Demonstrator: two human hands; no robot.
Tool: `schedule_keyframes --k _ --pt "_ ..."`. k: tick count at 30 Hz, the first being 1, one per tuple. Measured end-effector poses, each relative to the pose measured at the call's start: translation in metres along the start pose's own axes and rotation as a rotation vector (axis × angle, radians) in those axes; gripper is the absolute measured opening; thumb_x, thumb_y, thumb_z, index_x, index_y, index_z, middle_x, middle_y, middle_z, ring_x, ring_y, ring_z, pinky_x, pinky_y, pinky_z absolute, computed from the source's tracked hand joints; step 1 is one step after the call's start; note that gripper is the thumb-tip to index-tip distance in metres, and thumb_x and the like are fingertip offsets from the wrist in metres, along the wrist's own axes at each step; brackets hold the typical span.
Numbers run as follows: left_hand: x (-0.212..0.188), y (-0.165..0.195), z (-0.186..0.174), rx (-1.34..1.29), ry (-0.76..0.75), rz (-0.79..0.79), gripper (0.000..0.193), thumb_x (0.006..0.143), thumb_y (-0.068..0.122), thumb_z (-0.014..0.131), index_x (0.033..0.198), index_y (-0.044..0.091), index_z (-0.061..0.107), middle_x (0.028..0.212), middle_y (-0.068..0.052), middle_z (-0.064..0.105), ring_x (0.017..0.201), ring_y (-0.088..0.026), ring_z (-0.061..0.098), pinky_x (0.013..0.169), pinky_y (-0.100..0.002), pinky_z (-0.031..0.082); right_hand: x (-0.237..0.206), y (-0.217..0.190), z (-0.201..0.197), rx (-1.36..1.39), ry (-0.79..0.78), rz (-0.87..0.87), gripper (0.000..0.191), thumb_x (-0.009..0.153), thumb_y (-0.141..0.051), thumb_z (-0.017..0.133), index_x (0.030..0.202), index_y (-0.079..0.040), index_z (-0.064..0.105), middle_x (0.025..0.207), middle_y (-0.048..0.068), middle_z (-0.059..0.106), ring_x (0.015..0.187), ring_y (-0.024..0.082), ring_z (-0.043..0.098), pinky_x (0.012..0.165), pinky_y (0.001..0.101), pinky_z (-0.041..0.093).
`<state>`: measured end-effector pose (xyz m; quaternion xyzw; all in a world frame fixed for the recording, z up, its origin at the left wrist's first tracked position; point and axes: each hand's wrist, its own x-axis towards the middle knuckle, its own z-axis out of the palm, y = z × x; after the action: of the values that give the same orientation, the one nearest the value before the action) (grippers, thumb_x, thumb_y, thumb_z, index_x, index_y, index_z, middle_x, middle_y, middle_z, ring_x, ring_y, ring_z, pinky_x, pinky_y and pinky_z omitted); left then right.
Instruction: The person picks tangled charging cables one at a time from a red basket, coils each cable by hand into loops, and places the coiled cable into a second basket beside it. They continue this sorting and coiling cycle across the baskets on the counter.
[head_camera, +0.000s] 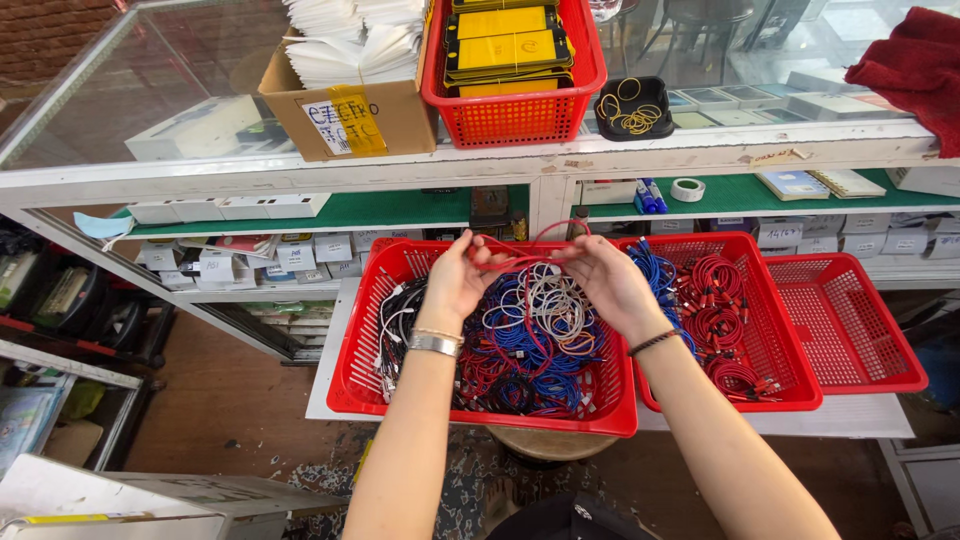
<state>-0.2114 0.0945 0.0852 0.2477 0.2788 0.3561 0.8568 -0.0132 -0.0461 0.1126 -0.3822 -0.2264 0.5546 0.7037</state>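
My left hand and my right hand hold a red cable between them, looped above a red basket. That basket is full of tangled red, blue, white and black cables. Both hands pinch the cable with their fingers, the left at its left end, the right at its right end. A silver bracelet is on my left wrist and a dark band on my right.
A second red basket to the right holds coiled red and blue cables. A third red basket stands empty beside it. Behind is a glass counter with a cardboard box, a red basket of yellow packs, a black tray of rubber bands and a red cloth.
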Motion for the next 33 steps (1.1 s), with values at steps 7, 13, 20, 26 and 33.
schedule_keyframes --k 7,13,20,26,33 --pt "-0.04 0.053 -0.023 0.824 -0.297 -0.256 0.033 0.101 0.032 0.062 0.103 0.002 0.075 0.053 0.011 0.037 0.047 -0.003 0.032 0.046 -0.021 0.028 0.013 -0.024 -0.077 0.399 -0.384 -0.016 0.053 0.115 -0.043 0.052 0.072 -0.012 0.054 0.067 0.0 0.04 0.071 0.02 0.05 0.103 0.043 0.049" --pt "-0.059 0.078 -0.021 1.151 -0.239 -0.088 0.032 0.097 0.031 0.07 0.1 0.0 0.079 0.058 0.008 0.047 0.052 -0.004 0.041 0.053 -0.023 0.043 0.015 -0.069 -0.101 -0.196 0.01 0.14 0.021 0.107 -0.027 0.056 0.107 -0.006 0.061 0.076 0.006 0.055 0.079 0.03 0.061 0.098 0.0538 0.051" --pt "-0.048 0.035 0.039 0.972 -0.39 0.078 0.027 0.101 0.031 0.062 0.1 0.006 0.073 0.061 0.012 0.044 0.053 -0.003 0.038 0.054 -0.023 0.042 0.006 -0.041 0.003 -1.216 -0.387 -0.313 0.053 0.097 -0.029 0.064 0.141 -0.002 0.053 0.127 0.013 0.064 0.119 0.024 0.06 0.098 0.0364 0.048" --pt "-0.062 0.046 0.019 0.75 -0.405 -0.022 0.033 0.106 0.03 0.057 0.087 0.005 0.065 0.056 0.008 0.038 0.049 -0.006 0.034 0.053 -0.026 0.038 0.036 -0.062 -0.026 -0.569 -0.514 0.232 0.027 0.11 -0.024 0.066 0.115 0.002 0.064 0.086 -0.001 0.058 0.075 0.008 0.051 0.07 0.0258 0.044" --pt "-0.075 0.022 0.019 -0.001 -0.538 0.09 0.023 0.107 0.021 0.052 0.11 0.003 0.065 0.07 0.007 0.046 0.068 -0.008 0.047 0.074 -0.026 0.045 0.062 -0.002 -0.011 -0.816 0.053 -0.191 0.023 0.101 -0.026 0.061 0.106 -0.008 0.075 0.081 0.0 0.066 0.067 0.006 0.055 0.06 0.024 0.048"
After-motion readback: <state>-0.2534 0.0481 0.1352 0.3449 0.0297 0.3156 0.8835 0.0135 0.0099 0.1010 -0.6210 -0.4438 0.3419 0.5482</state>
